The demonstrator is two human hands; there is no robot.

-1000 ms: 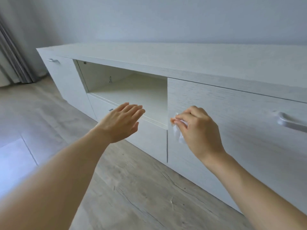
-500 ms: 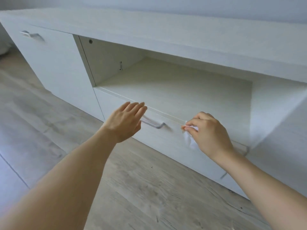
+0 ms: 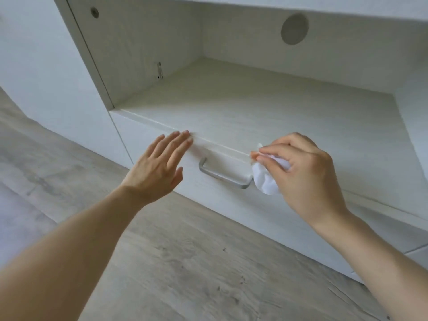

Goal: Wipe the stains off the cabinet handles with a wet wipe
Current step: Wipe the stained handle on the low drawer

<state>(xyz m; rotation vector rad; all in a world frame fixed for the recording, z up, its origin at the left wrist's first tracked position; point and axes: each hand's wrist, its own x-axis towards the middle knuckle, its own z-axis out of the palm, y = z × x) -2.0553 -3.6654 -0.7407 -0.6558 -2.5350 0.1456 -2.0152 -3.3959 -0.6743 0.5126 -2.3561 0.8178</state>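
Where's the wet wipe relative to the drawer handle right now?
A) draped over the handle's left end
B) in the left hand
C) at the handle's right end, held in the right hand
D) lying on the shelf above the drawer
C: the right hand pinches the wet wipe beside the right end of the drawer handle; the left hand holds nothing, its straight fingers at the drawer's top edge.
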